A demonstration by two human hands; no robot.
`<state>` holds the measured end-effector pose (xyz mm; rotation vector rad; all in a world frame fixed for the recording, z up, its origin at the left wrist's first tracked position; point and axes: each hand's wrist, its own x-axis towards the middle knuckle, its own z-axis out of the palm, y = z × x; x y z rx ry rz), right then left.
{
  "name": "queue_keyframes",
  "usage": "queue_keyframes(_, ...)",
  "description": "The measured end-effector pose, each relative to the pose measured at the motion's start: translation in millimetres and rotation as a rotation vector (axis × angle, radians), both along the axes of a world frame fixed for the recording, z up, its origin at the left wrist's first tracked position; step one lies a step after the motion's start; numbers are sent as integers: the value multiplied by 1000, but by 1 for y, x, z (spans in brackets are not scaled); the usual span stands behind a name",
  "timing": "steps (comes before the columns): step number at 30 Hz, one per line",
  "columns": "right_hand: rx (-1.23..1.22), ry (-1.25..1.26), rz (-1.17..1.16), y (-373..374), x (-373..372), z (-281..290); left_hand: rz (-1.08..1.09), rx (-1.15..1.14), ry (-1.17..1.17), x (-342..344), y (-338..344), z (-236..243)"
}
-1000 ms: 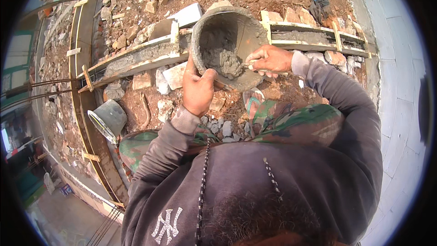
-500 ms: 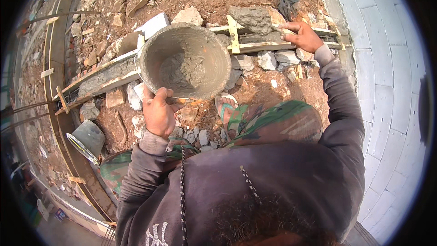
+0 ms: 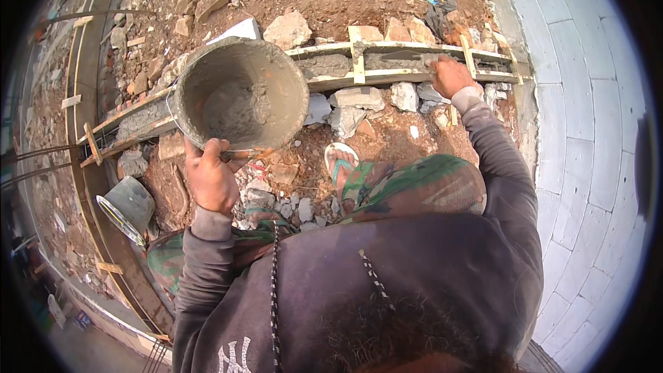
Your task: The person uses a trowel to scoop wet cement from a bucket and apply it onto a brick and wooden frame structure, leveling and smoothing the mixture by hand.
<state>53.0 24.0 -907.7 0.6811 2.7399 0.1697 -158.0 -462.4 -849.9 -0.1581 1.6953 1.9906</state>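
Note:
My left hand (image 3: 213,178) grips the near rim of a mortar-caked bucket (image 3: 293,107), its mouth tilted up at me. Wet grey mortar (image 3: 248,114) lies inside. At the right, my right hand (image 3: 452,76) is closed low over a narrow wooden form (image 3: 338,81), on what looks like a mortar-coated trowel (image 3: 407,63); its handle is hidden in my fist. Grey mortar (image 3: 324,65) fills part of the channel between the form's boards, which short wooden cleats (image 3: 358,61) tie together.
A second, smaller bucket (image 3: 131,206) lies tipped at the left beside a long board form (image 3: 86,90). Broken stones (image 3: 356,99) line the near side of the channel. A grey block wall (image 3: 577,131) rises at the right. My sandalled foot (image 3: 342,162) stands on the dirt.
The bucket and my left hand have shifted left. My right hand has come down nearer the form and closed further; the big mortar lump by it no longer shows above the boards.

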Motion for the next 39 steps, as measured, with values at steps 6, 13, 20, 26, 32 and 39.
queue_keyframes(6, -61, -212, 248, -24, -76, -48, -13, -63, -29, 10, -4, 10)
queue_keyframes(13, -92, -23, 11, -21, -44, -30, 14, -124, -49, 16, -14, 15)
queue_keyframes(20, -76, 239, -195, -57, -15, 12, 100, -133, -23, 8, -14, 11)
queue_keyframes(26, -71, 206, -245, -107, -18, -2, 84, -95, -18, 13, -11, 10)
queue_keyframes(32, -96, 314, -204, -129, -20, 18, 70, -106, 27, 17, -24, 15)
queue_keyframes(39, -83, 347, -197, -144, 2, -41, 55, -76, -26, 16, -34, 6)
